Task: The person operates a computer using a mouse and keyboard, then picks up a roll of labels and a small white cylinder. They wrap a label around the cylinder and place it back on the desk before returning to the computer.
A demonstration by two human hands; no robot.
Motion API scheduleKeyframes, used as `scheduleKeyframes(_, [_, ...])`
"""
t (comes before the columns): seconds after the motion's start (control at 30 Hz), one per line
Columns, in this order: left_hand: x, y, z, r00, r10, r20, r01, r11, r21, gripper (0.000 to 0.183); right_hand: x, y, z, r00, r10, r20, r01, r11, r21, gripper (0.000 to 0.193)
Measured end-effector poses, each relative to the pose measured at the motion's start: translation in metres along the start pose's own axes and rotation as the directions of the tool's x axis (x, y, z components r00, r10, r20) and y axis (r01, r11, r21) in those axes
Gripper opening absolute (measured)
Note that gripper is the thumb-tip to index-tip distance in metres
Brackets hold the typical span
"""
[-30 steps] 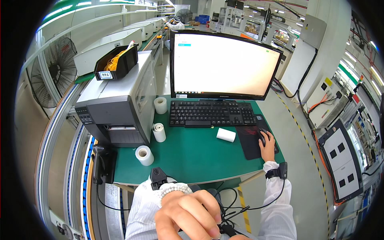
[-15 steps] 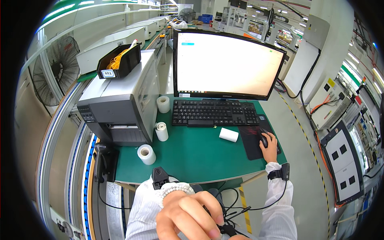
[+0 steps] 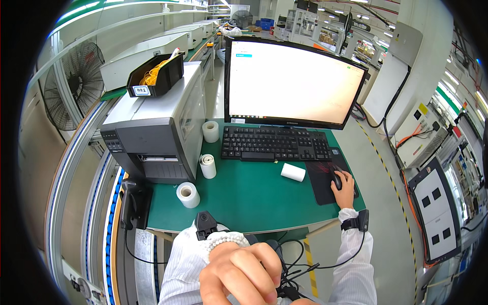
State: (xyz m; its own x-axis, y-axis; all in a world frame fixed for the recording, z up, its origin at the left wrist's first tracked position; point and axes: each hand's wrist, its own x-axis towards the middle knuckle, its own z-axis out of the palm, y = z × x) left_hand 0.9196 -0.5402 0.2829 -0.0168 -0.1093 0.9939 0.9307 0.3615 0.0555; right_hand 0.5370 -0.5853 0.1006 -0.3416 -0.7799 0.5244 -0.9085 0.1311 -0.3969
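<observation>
- At the right of the frame, the right hand [image 3: 345,186] is laid on a black mouse [image 3: 336,180], which is placed on a dark mouse pad [image 3: 321,182]; the fingers are curved down over the mouse and kept close together.
- Low in the centre, the left hand [image 3: 243,273] is held near the camera, its fingers curled inward; whether something is pinched cannot be told.
- On the monitor [image 3: 294,82], an almost blank white window is shown, so the computer work is judged to be at an early stage.
- The keyboard [image 3: 276,144] is not touched.
- Paper rolls [image 3: 207,165] and a grey printer [image 3: 152,133] are seen on the green table [image 3: 244,198].
</observation>
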Motion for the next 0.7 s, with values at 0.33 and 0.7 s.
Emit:
scheduleKeyframes(0.33, [0.0, -0.0022, 0.0019, 0.999, 0.025, -0.026, -0.025, 0.999, -0.021, 0.025, -0.0002, -0.0005, -0.0008, 1.0, -0.004, -0.009, 0.004, 1.0, -0.028, 0.036])
scheduleKeyframes(0.7, [0.0008, -0.0009, -0.0035, 1.0, 0.008, 0.01, -0.008, 0.999, -0.053, 0.025, -0.0013, 0.0032, -0.0004, 1.0, -0.008, 0.012, 0.008, 1.0, -0.003, 0.036])
